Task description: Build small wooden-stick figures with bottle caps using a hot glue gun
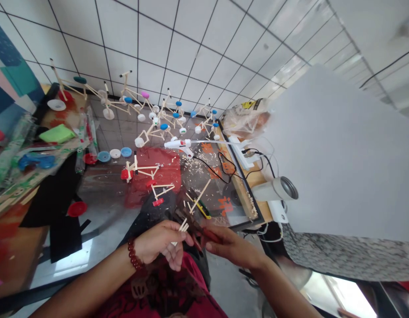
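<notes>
Between the thumb and fingers of my left hand (164, 243) is a small bunch of pale wooden sticks (183, 226). My right hand (230, 247) is wrapped round the red handles of a pair of pliers (211, 235), whose dark jaws lie close to the sticks. Just beyond my hands are a longer loose stick (201, 194), short cut pieces and a yellow utility knife (203, 210). A small stick bicycle (138, 168) with red bottle-cap wheels stands on the tabletop, beside a separate stick frame (163, 191) with red caps.
A white glue gun (179, 145) lies mid-table among wood chips, its cord running right to a power strip (242, 152). Several stick bicycles (154, 117) stand along the tiled wall. Loose caps (114, 153) lie left; a white cylinder (275, 190) is at right.
</notes>
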`<state>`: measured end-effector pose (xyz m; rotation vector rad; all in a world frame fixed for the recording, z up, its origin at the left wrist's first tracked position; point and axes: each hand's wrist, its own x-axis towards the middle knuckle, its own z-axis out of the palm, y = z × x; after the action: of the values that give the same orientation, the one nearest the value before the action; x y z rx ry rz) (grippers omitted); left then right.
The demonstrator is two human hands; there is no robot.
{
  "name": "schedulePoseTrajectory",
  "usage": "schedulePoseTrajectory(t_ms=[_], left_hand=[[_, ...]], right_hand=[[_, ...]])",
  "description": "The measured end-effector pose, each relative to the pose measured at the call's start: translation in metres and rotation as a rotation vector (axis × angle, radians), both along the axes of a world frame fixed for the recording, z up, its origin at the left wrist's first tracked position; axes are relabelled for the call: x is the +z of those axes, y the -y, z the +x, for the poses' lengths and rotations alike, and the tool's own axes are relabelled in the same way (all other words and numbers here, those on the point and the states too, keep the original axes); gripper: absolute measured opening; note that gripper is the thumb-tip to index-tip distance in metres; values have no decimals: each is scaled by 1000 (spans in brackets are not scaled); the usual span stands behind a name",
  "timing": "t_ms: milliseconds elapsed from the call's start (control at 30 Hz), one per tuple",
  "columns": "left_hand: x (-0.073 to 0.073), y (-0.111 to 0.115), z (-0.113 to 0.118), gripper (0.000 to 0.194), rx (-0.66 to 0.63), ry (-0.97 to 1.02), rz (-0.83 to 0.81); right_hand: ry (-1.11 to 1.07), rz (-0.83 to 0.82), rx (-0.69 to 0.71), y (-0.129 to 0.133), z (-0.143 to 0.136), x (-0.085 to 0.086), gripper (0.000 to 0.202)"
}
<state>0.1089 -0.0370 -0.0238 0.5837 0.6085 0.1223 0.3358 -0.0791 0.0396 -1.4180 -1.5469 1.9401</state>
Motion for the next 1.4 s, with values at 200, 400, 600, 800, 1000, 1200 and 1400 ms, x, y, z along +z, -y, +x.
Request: schedulePoseTrajectory(t_ms=[200, 400, 600, 800, 1000, 1200, 1400], left_hand=[[1, 0, -2, 44, -3, -20, 32], [3, -2, -5, 43, -42, -13, 71], [-1, -4, -5, 46, -9, -52, 87], [-5, -7, -3, 48, 2, -82, 111], [-7, -9, 0, 47, 7, -57, 218], [-9, -6, 4, 47, -7, 5, 261], [-14, -3, 2, 49, 18, 30, 228]], right_hand=[[-3, 28, 14, 0, -2, -3, 33], [-130, -104, -4, 4, -1, -11, 34], [-76, -8, -5, 6, 5, -24, 32], [113, 224, 74, 0, -3, -22, 17], [223, 210, -40, 6, -6, -20, 39], [107, -29, 13, -3, 3, -18, 32], [257, 99, 114, -5, 4, -16, 24]])
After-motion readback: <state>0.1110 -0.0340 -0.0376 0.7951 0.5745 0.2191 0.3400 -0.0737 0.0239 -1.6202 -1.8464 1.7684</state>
